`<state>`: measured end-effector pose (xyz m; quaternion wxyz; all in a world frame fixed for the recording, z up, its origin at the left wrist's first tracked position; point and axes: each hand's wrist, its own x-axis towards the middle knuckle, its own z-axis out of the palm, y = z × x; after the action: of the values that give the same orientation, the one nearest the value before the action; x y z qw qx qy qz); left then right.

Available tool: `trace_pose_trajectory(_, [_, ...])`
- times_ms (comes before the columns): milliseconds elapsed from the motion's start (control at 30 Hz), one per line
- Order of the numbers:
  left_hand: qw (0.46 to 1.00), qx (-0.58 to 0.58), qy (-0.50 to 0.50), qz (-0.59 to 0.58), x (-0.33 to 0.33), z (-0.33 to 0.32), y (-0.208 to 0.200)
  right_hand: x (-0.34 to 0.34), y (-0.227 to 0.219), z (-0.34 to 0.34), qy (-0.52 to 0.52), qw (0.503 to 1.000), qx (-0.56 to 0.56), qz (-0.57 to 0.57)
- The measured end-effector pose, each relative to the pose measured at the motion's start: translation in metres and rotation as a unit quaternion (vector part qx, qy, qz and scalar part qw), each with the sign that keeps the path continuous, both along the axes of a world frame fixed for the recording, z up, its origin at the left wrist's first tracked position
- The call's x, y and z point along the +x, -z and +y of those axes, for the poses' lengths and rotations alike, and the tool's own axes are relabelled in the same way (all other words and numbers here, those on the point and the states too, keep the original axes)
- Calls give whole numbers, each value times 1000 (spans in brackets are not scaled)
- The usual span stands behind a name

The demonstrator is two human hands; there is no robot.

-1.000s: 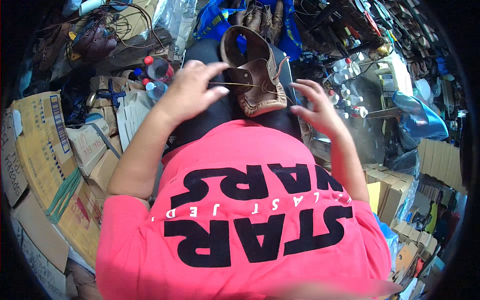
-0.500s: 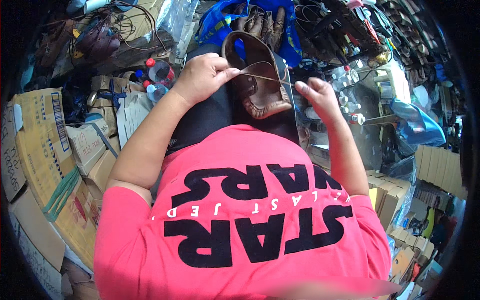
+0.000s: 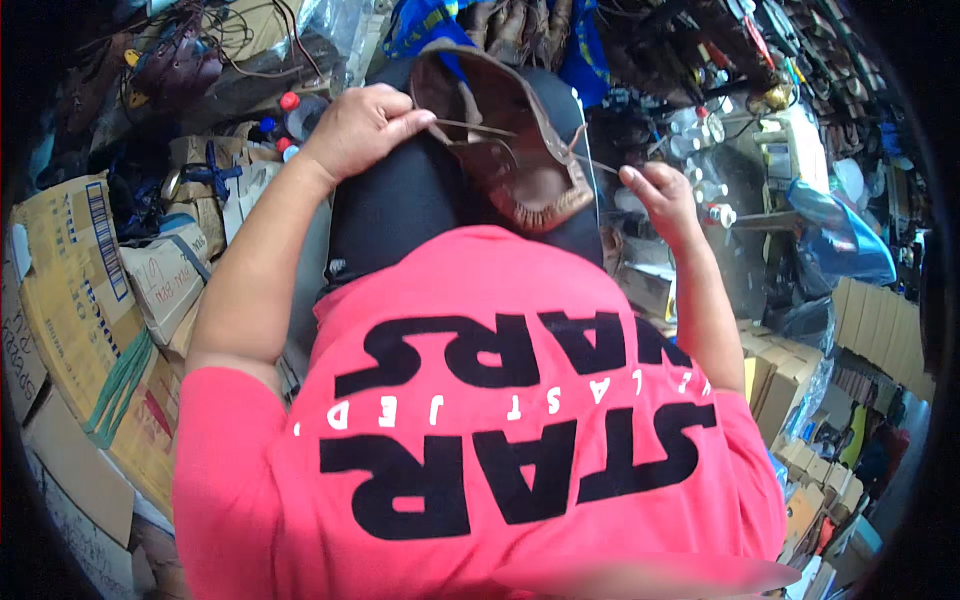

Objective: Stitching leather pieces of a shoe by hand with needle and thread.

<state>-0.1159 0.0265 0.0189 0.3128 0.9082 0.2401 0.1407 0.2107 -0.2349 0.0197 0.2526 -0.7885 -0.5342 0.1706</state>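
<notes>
A brown leather shoe upper [image 3: 540, 170] rests on my dark-trousered lap, its gathered, stitched edge towards me. Between finger and thumb of my left hand [image 3: 372, 128] is a thin brown thread that stretches rightwards across the shoe's opening. On the other side my right hand [image 3: 662, 198], also closed in a pinch, grips thread running from the shoe's right edge. Neither hand touches the leather. Where the strands pass through the leather is too small to make out.
A blue bag [image 3: 425, 25] holding several brown leather pieces lies beyond my knees. Cardboard boxes [image 3: 75, 300] stack up at the left, near a red-capped bottle [image 3: 290, 102]. Several small bottles [image 3: 685, 145] and a blue plastic bag [image 3: 845, 245] are on the right.
My hands have moved farther apart, the left one leftwards and the right one slightly right. The looped thread over the shoe now runs straighter. The shoe has shifted a little left.
</notes>
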Motion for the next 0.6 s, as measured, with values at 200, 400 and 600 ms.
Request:
trace_pose_trajectory(200, [999, 35, -13, 37, -21, -14, -44, -3, -21, -16, 111, 929, -154, 319])
trace_pose_trajectory(400, [950, 16, 305, -65, 2, -96, -104, -45, -82, -10, -28, 825, -35, 563])
trace_pose_trajectory(600, [907, 174, 356, -141, 75, -79, -142, -92, -85, 14, -113, 803, -22, 585])
